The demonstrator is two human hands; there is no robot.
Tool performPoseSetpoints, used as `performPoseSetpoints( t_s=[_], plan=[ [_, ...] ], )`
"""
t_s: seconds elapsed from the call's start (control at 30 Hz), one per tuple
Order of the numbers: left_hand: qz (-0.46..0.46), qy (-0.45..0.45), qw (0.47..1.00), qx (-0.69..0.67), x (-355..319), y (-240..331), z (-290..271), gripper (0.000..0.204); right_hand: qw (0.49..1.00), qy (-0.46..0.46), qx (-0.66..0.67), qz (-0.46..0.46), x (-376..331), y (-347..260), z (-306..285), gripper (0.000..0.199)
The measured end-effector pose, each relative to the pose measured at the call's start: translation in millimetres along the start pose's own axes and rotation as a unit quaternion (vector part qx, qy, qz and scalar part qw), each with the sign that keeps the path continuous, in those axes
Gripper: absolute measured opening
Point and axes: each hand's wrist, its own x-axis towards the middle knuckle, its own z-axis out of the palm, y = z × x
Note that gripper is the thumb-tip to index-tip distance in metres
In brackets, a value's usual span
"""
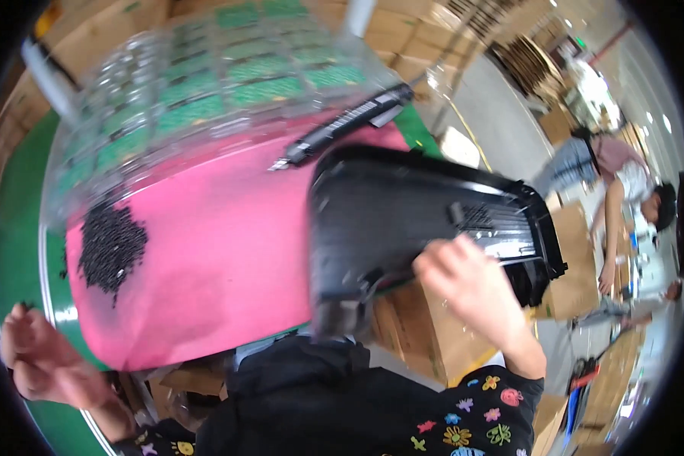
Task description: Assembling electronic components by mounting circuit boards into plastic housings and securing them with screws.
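Note:
A black plastic housing (403,205), a shallow shell with raised walls and a slotted grille, lies tilted across the right end of the pink mat and juts past it. My right hand (467,285) is closed at its near edge, fingers curled over the rim; its left end is smeared by motion. Off the mat's left corner, my left hand (45,357) is raised with bent fingers pressed together; a small dark bit shows at the fingertips, too small to name. Nearest to it, a pile of small black screws (110,247) is spread on the pink mat (220,251).
Behind the housing lies a black electric screwdriver (346,125), bit pointing left. Clear plastic trays with green circuit boards (262,68) are stacked along the far side. Cardboard boxes (418,327) stand below the bench at right. Another person (615,175) works farther right.

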Motion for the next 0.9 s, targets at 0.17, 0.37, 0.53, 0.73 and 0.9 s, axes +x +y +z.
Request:
performPoseSetpoints(
  t_s=[0.17,0.37,0.53,0.73,0.9],
  plan=[
    [0.110,-0.391,0.907,-0.114,64.4,96.3,43.9,0.020,0.975,-0.014,0.065,-0.213,51.5,-49.1,15.0,0.026],
    [0.358,-0.436,0.817,-0.121,104.2,86.2,76.0,0.015,0.928,-0.008,0.236,-0.289,154.3,-54.0,5.7,0.021],
    [0.198,-0.381,0.898,-0.100,101.9,78.9,45.4,0.016,0.937,0.232,0.212,-0.155,305.6,-2.7,-1.4,0.017],
    [0.127,-0.103,0.984,-0.071,28.3,31.6,30.1,0.020,0.953,0.246,0.170,0.053,443.6,99.3,43.1,0.045],
    [0.141,-0.437,0.881,-0.116,11.3,-21.7,83.4,0.020,0.981,0.149,0.034,0.122,502.8,122.3,78.4,0.055]
  ],
)
